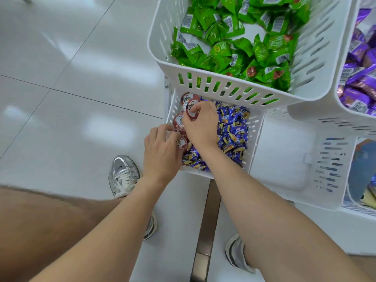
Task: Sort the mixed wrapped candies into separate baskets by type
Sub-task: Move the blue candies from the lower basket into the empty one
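Lower basket (254, 137), left wall: right hand (200, 123) fingers pinching far red cup (192, 114); left hand (160, 151) fingers curling round near red cup (181, 143). Blue candies (232, 129) crowding alongside; green-candy basket (223, 89) overhanging far edge.

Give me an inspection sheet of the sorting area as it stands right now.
Surface: glossy white tiled floor.
Job's things: lower basket holds blue-wrapped candies with red round cups along its left side; upper basket holds green-wrapped candies; right basket holds purple-wrapped candies.
Clutter: bottom-right basket, contents too blurred to tell.
Grippers: left hand grips one of the red round cups; right hand pinches another; both are inside the lower basket.
Cables: nothing seen.
Surroundings: silver sneakers; dark metal floor strip.
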### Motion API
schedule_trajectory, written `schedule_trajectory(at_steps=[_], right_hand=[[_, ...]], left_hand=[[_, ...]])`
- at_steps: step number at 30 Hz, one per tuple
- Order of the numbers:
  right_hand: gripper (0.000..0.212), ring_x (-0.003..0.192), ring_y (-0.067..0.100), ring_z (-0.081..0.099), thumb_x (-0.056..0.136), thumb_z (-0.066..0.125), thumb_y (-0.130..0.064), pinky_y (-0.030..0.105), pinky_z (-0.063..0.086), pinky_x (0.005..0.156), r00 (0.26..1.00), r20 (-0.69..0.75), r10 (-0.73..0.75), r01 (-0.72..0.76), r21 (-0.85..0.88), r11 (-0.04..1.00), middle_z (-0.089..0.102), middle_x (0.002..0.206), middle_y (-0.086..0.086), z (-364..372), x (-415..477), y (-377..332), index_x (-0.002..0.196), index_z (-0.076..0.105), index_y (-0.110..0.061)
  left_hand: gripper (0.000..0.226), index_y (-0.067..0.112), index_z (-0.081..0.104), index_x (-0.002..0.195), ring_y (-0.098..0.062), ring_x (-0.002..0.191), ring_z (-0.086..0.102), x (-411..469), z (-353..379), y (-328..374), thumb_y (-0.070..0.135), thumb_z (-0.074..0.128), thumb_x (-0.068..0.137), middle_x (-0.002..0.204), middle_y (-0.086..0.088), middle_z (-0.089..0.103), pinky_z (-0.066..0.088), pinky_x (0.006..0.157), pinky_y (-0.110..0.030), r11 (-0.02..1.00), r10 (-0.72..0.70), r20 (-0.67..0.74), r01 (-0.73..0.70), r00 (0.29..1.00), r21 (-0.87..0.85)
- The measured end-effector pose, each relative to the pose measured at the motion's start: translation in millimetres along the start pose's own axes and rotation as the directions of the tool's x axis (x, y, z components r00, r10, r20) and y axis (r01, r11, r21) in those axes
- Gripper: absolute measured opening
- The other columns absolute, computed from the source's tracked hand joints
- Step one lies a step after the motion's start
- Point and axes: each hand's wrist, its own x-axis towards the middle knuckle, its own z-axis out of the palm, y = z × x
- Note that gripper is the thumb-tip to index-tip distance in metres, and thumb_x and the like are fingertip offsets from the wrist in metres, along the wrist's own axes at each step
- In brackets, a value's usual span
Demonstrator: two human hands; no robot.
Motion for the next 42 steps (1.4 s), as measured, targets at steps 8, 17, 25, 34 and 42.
schedule_trajectory(at_steps=[8, 17, 25, 34, 42], right_hand=[[0.040, 0.121, 0.017, 0.055, 0.093, 0.056, -0.020, 0.030, 0.045, 0.105, 0.941, 0.336, -0.027, 0.074, -0.127, 0.989, 0.062, 0.130, 0.004, -9.5, 17.0, 4.8, 0.133, 0.065, -0.015], [0.034, 0.059, 0.016, 0.065, 0.089, 0.044, 0.000, 0.035, 0.055, 0.060, 0.970, 0.241, 0.007, 0.038, -0.181, 0.983, 0.071, 0.074, -0.003, -100.9, -0.3, 26.5, 0.091, 0.073, -0.018], [0.020, 0.086, 0.019, 0.062, 0.079, 0.059, -0.022, 0.038, 0.050, 0.088, 0.888, 0.455, -0.071, 0.295, -0.444, 0.846, 0.071, 0.083, -0.008, -117.4, -36.2, 55.6, 0.090, 0.075, -0.027], [0.012, 0.104, 0.023, 0.056, 0.082, 0.069, -0.015, 0.042, 0.032, 0.092, 0.924, 0.279, -0.262, 0.383, -0.669, 0.637, 0.069, 0.078, -0.010, -134.6, -25.2, 95.4, 0.085, 0.078, -0.024], [0.019, 0.101, 0.028, 0.064, 0.082, 0.056, -0.010, 0.040, 0.040, 0.094, 0.854, 0.234, -0.465, 0.507, -0.576, 0.641, 0.068, 0.081, -0.001, -147.6, -32.9, 108.5, 0.078, 0.073, -0.016]], left_hand=[[0.008, 0.015, 0.061, 0.086, -0.027, 0.090, 0.045, -6.5, 9.7, -0.9, 0.016, 0.061, 0.078, 0.088, 0.001, 0.057, 0.039, 0.073, -0.040, 0.998, 0.047, 0.026, -0.046, 0.999, -0.031], [0.015, 0.014, 0.067, 0.098, -0.025, 0.094, 0.054, -3.3, 16.7, 25.7, 0.011, 0.061, 0.085, 0.095, 0.000, 0.060, 0.050, 0.066, -0.040, 0.986, 0.064, 0.190, -0.033, 0.980, -0.161], [0.017, 0.019, 0.068, 0.103, -0.030, 0.089, 0.051, 4.6, 43.0, 66.9, 0.030, 0.059, 0.095, 0.102, -0.003, 0.051, 0.044, 0.069, -0.041, 0.993, 0.076, 0.231, -0.052, 0.970, -0.109], [0.032, 0.023, 0.066, 0.113, -0.029, 0.101, 0.055, 22.5, 51.3, 75.5, 0.045, 0.069, 0.089, 0.112, -0.004, 0.050, 0.045, 0.086, -0.045, 0.996, -0.057, 0.238, 0.040, 0.970, 0.075], [0.039, 0.016, 0.056, 0.111, -0.029, 0.100, 0.050, 22.9, 50.1, 70.6, 0.042, 0.067, 0.083, 0.111, -0.005, 0.048, 0.041, 0.085, -0.044, 0.996, -0.042, 0.273, 0.062, 0.961, -0.064]])
